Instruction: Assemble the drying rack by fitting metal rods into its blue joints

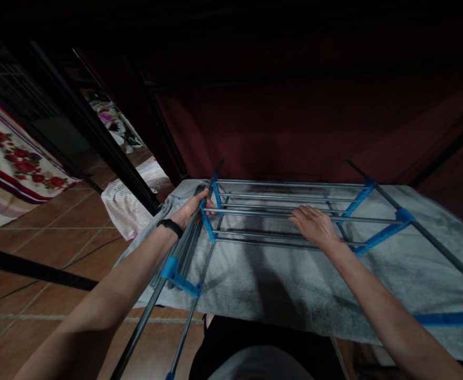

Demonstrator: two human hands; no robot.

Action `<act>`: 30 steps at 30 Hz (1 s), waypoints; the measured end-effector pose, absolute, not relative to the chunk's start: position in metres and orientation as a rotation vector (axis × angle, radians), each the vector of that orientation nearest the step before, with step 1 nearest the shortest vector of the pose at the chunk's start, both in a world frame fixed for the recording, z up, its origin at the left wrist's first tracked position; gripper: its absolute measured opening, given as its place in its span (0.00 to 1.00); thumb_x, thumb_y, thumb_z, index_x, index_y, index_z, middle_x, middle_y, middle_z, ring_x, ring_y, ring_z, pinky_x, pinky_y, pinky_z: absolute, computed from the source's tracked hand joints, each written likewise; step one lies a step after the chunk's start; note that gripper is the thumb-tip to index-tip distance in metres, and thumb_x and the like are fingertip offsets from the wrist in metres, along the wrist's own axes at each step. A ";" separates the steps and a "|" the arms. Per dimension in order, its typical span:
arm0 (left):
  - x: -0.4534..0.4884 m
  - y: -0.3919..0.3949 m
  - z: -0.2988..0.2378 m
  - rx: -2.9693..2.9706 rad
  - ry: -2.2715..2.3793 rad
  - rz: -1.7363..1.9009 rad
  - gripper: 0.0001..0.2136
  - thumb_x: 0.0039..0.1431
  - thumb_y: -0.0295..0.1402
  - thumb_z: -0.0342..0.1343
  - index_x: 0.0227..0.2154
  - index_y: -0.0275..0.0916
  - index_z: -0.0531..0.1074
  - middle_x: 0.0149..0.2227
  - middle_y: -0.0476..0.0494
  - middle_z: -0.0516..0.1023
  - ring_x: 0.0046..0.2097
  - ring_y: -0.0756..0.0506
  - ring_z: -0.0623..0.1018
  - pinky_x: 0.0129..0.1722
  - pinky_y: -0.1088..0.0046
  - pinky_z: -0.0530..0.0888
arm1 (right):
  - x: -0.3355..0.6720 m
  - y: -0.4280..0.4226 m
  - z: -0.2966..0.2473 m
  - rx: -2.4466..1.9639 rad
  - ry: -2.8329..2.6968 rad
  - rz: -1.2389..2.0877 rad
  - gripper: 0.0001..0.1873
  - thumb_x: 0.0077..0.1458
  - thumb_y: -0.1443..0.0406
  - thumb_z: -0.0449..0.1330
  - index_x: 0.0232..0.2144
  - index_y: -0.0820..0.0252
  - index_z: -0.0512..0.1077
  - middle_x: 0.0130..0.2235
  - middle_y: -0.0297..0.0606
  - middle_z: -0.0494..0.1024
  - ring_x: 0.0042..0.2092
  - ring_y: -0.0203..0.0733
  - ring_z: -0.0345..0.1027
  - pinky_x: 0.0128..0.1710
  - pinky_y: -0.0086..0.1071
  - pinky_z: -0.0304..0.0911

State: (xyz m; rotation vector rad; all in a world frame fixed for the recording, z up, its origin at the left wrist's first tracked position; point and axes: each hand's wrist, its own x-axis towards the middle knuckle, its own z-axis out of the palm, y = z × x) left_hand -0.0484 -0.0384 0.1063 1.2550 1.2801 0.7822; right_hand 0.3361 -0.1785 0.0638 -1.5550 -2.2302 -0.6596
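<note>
A rack frame of grey metal tubes [269,183] with blue plastic brackets [382,235] lies across a grey cloth. My left hand [194,207], with a black band on the wrist, is closed around the left side tube by a blue bracket [208,221]. Farther right, my right hand [312,224] has its fingers curled over a thin crosswise rod [251,212] near the rack's middle. Several loose grey tubes [190,253] lie together on the cloth below my left forearm. Another blue bracket [180,277] joins two tubes nearer to me.
The grey cloth [295,295] covers the surface under the rack. Dark red fabric [275,132] hangs behind it. Dark metal posts [93,126] stand at the left, beside a striped cloth [124,206] and a flowered blanket [21,158]. A thin cable [69,264] crosses the tiled floor.
</note>
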 end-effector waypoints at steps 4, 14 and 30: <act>-0.052 -0.034 0.103 1.084 1.262 0.728 0.28 0.66 0.53 0.49 0.17 0.39 0.71 0.18 0.42 0.71 0.20 0.47 0.70 0.22 0.73 0.68 | 0.337 -0.178 0.064 -1.550 -2.229 -0.649 0.16 0.72 0.59 0.52 0.34 0.58 0.74 0.35 0.41 0.77 0.39 0.45 0.68 0.39 0.35 0.52; -0.052 -0.031 0.101 1.074 1.245 0.748 0.29 0.69 0.52 0.45 0.18 0.38 0.71 0.16 0.44 0.70 0.20 0.49 0.70 0.24 0.74 0.70 | 0.337 -0.179 0.068 -1.527 -2.229 -0.674 0.17 0.72 0.59 0.52 0.34 0.57 0.74 0.34 0.40 0.77 0.38 0.44 0.68 0.38 0.34 0.52; -0.049 -0.038 0.102 1.075 1.212 0.813 0.27 0.66 0.53 0.49 0.16 0.42 0.67 0.14 0.46 0.65 0.20 0.47 0.70 0.26 0.71 0.73 | 0.337 -0.179 0.067 -1.532 -2.223 -0.668 0.18 0.72 0.58 0.51 0.33 0.57 0.75 0.34 0.39 0.77 0.37 0.43 0.69 0.37 0.34 0.53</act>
